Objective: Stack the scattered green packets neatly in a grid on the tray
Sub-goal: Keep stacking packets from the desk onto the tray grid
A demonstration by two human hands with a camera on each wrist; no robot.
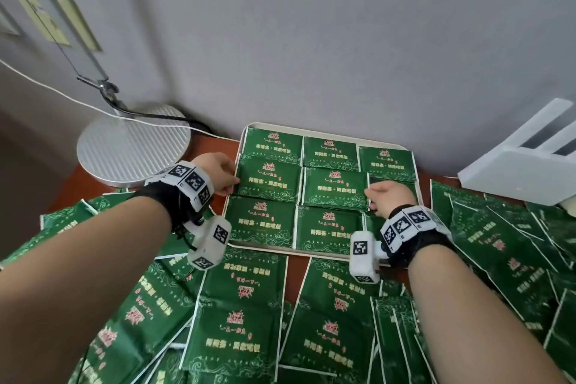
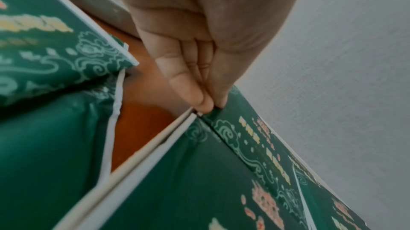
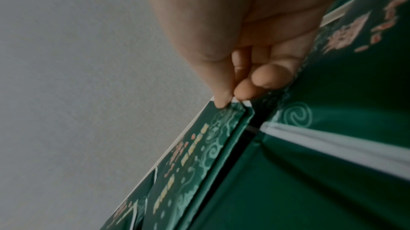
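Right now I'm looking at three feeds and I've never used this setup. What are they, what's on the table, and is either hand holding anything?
There is no robot here, just a person wearing cameras. The big picture comes from a head camera looking down at both forearms; the other two come from cameras strapped to each wrist, looking along the fingers.

A cream tray sits on a brown table against the wall, filled with green packets in a grid. Many more loose packets lie scattered in front and to the right. A round lamp base stands at the left.

The left hand pinches the left edge of the middle-left packet. The right hand pinches the right corner of the centre packet.
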